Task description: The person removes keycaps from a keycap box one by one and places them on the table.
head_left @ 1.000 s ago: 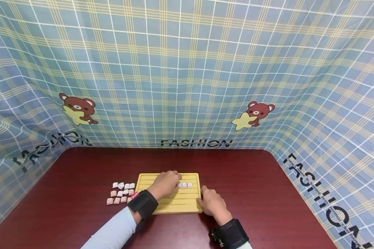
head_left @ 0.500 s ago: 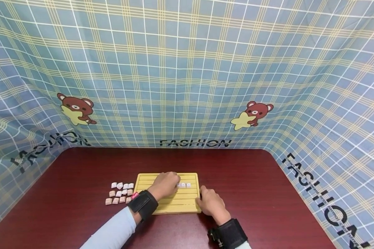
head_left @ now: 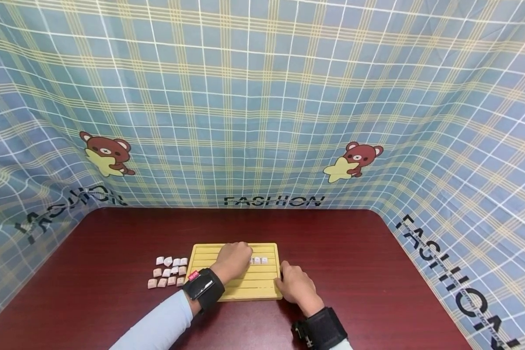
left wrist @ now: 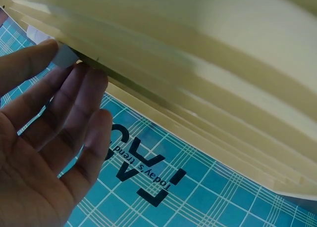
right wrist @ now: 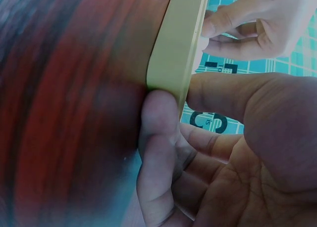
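Note:
A yellow ridged tray (head_left: pixel 255 292) lies on the table, with a short row of white keycaps (head_left: pixel 264 260) in one of its upper grooves. My left hand (head_left: pixel 234 258) reaches over the tray at the left end of that row. In the left wrist view, its thumb and fingertips pinch a white keycap (left wrist: pixel 64 57) at the groove, beside another white piece. At the tray's right edge, my right hand (head_left: pixel 298 284) grips the rim; in the right wrist view the thumb lies over the tray's edge (right wrist: pixel 171 46) and the fingers press its outer side.
Several loose white and pale pink keycaps (head_left: pixel 162 282) lie in rough rows on the dark red table (head_left: pixel 354 272), left of the tray. A blue plaid cloth (head_left: pixel 262 121) with bears and lettering hangs behind the table and along both sides.
My left wrist has turned slightly while the hand stays at the left end of the keycap row. The right hand keeps its hold on the tray.

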A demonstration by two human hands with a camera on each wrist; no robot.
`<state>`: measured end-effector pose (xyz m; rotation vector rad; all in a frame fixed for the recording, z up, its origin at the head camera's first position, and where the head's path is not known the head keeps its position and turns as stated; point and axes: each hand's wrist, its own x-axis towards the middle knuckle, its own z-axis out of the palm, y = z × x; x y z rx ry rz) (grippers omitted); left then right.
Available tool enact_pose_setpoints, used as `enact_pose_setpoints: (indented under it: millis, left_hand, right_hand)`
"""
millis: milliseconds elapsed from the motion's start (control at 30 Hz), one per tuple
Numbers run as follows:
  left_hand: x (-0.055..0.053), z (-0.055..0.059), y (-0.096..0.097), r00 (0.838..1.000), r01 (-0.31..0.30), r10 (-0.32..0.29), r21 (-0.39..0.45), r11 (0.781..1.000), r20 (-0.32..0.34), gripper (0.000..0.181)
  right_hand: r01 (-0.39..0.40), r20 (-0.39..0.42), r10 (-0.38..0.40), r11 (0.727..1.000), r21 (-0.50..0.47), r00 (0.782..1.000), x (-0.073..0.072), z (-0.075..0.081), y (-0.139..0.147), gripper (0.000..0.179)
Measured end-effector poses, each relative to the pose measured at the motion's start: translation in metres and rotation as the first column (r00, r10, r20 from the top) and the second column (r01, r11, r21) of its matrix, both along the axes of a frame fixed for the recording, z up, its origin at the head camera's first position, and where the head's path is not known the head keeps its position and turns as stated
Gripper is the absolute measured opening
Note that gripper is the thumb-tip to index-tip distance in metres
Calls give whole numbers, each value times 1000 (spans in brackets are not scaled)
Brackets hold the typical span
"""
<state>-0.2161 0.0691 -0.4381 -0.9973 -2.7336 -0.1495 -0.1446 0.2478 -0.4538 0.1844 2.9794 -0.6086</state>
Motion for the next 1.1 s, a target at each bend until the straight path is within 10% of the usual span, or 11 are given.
enact_pose_setpoints:
  millis: [1100]
  left_hand:
    - [1, 9, -30, 1000, 7, -8, 93, 996, 6, 26]
  right_hand:
    - [13, 15, -13, 1000, 4, 1000, 0, -1, -2, 19]
